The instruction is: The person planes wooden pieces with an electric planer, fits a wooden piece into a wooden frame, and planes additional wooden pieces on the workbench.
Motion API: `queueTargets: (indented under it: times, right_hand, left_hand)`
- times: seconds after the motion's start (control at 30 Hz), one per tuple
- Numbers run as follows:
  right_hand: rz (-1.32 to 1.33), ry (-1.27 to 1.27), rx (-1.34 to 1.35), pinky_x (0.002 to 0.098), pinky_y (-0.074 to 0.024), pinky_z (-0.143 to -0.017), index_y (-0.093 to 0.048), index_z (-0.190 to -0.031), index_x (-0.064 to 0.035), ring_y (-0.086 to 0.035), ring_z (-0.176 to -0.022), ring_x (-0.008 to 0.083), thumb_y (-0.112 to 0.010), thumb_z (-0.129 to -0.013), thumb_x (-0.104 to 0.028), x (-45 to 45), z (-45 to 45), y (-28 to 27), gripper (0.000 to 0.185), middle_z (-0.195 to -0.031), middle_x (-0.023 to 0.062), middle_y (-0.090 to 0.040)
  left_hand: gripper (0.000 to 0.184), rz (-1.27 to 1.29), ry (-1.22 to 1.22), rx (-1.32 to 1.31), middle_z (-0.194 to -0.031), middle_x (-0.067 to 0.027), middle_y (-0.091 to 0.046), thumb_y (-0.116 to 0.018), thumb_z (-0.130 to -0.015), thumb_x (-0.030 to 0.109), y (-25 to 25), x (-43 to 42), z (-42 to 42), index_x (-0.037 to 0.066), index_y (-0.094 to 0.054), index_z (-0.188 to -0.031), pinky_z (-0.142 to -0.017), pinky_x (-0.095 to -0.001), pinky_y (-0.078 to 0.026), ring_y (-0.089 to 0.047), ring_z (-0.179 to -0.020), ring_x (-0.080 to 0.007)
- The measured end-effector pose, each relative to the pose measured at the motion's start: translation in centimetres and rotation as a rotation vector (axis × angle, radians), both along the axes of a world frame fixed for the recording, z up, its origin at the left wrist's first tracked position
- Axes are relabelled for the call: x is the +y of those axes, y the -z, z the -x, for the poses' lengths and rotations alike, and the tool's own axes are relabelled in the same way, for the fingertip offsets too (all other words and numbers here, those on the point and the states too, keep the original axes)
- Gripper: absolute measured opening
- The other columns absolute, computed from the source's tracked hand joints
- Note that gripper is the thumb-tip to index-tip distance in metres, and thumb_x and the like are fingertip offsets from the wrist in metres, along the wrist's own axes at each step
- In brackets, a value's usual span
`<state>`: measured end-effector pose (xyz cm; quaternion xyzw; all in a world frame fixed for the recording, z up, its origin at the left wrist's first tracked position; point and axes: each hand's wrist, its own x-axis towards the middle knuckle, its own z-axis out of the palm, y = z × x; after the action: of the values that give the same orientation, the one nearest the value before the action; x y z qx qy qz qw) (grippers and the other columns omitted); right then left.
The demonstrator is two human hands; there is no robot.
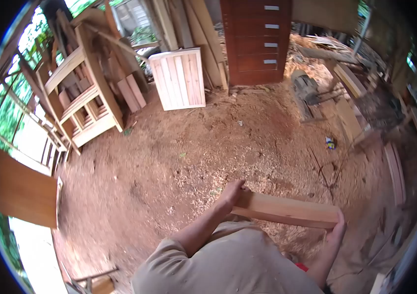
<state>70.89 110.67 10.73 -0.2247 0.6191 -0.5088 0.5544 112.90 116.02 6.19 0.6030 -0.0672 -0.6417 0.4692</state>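
A thick, pale wooden board (287, 209) is held crosswise in front of my body, above the dirt floor. Around its left end my left hand (231, 193) is closed, with the thumb on top. My right hand (337, 229) grips the opposite end, its fingers against the end and lower edge. The board slopes slightly down to the right. Part of its lower edge is hidden behind my shirt.
Wood shavings lie on the dirt floor (184, 157). Ahead stand a slatted wooden panel (179, 78), a reddish-brown drawer cabinet (256, 44) and a wooden frame (83, 93). A motor-like machine (305, 88) and lumber (396, 174) are at the right.
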Motion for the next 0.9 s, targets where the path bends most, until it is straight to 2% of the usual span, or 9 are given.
queueTargets:
  times: [0.1, 0.33, 0.43, 0.53, 0.67, 0.73, 0.77, 0.83, 0.9]
  right_hand:
    - [-0.037, 0.024, -0.014, 0.0394, -0.0555, -0.078, -0.064, -0.119, -0.0052, -0.066, -0.097, 0.0238, -0.063, -0.090, -0.035, -2.5, 1.6, -0.8, 0.042, -0.106, 0.0078, -0.067]
    - [-0.076, 0.060, -0.118, 0.0366, -0.0494, -0.076, -0.066, -0.112, -0.0060, -0.064, -0.089, 0.0187, -0.065, -0.090, -0.035, -7.2, 7.0, 4.8, 0.036, -0.098, 0.0057, -0.068]
    - [-0.197, 0.077, 0.041, 0.0352, -0.0502, -0.070, -0.062, -0.119, -0.0073, -0.065, -0.087, 0.0198, -0.064, -0.091, -0.034, -8.4, 9.5, 1.7, 0.039, -0.102, 0.0050, -0.067]
    - [-0.232, 0.096, -0.063, 0.0304, -0.0525, -0.056, -0.057, -0.126, -0.0073, -0.067, -0.080, 0.0190, -0.061, -0.093, -0.034, -8.0, 12.6, 2.3, 0.043, -0.105, 0.0065, -0.066]
    - [-0.259, 0.300, -0.055, 0.0333, -0.0558, -0.058, -0.052, -0.131, -0.0086, -0.067, -0.085, 0.0226, -0.061, -0.091, -0.029, -10.3, 17.8, 1.9, 0.046, -0.108, 0.0094, -0.064]
    - [-0.085, 0.436, -0.189, 0.0357, -0.0572, -0.059, -0.050, -0.133, -0.0086, -0.067, -0.088, 0.0253, -0.062, -0.089, -0.025, -11.1, 19.9, 0.4, 0.047, -0.112, 0.0113, -0.062]
    - [0.096, 0.533, -0.306, 0.0381, -0.0586, -0.060, -0.049, -0.134, -0.0086, -0.067, -0.090, 0.0281, -0.062, -0.087, -0.020, -11.8, 21.5, 0.0, 0.050, -0.115, 0.0132, -0.060]
    - [0.283, 0.556, -0.384, 0.0442, -0.0605, -0.064, -0.047, -0.135, -0.0073, -0.066, -0.094, 0.0328, -0.064, -0.081, -0.015, -12.4, 25.2, 1.7, 0.057, -0.122, 0.0169, -0.057]
    - [0.400, 0.464, -0.482, 0.0465, -0.0606, -0.067, -0.047, -0.133, -0.0033, -0.067, -0.093, 0.0334, -0.066, -0.078, -0.014, -13.9, 28.4, 2.3, 0.060, -0.119, 0.0185, -0.058]
  left_hand:
    - [0.041, 0.000, 0.106, -0.189, -0.078, -0.0062, -0.069, -0.048, -0.097, 0.039, 0.3, -1.6, 3.2, 0.007, -0.069, -0.083, -0.070, -0.0327, -0.051, -0.062, -0.066, -0.0185]
    - [0.053, -0.108, -0.074, -0.011, -0.075, -0.0109, -0.068, -0.045, -0.095, 0.048, 6.1, -13.4, 5.4, 0.004, -0.069, -0.077, -0.072, -0.0403, -0.053, -0.063, -0.068, -0.0257]
    - [0.055, -0.100, -0.074, 0.107, -0.072, -0.0104, -0.066, -0.048, -0.093, 0.049, 7.3, -23.0, 8.6, 0.001, -0.069, -0.078, -0.069, -0.0396, -0.051, -0.062, -0.068, -0.0257]
    - [0.049, 0.018, 0.212, -0.005, -0.073, -0.0122, -0.066, -0.050, -0.095, 0.049, 7.3, -34.1, 15.0, 0.004, -0.067, -0.086, -0.070, -0.0392, -0.052, -0.063, -0.071, -0.0256]
    - [0.054, 0.159, 0.675, -0.181, -0.082, -0.0118, -0.067, -0.046, -0.096, 0.053, 0.6, -46.9, 27.2, 0.004, -0.066, -0.095, -0.075, -0.0375, -0.050, -0.064, -0.078, -0.0260]
    - [0.057, 0.304, 0.708, 0.270, -0.098, -0.0142, -0.067, -0.047, -0.096, 0.055, -2.0, -51.7, 32.2, 0.003, -0.062, -0.113, -0.087, -0.0397, -0.050, -0.064, -0.092, -0.0287]
    - [0.057, 0.317, 0.735, 0.267, -0.098, -0.0142, -0.067, -0.047, -0.096, 0.055, -3.3, -53.3, 35.0, 0.003, -0.062, -0.113, -0.087, -0.0397, -0.050, -0.064, -0.092, -0.0287]
    - [0.064, 0.320, 0.175, 0.746, -0.118, -0.0163, -0.063, -0.047, -0.096, 0.056, -5.2, -55.2, 41.5, 0.002, -0.054, -0.130, -0.102, -0.0459, -0.044, -0.059, -0.112, -0.0322]
    - [0.064, 0.329, 0.461, 0.945, -0.136, -0.0133, -0.056, -0.047, -0.096, 0.056, -2.8, -56.0, 47.7, 0.007, -0.051, -0.138, -0.112, -0.0520, -0.033, -0.049, -0.127, -0.0335]
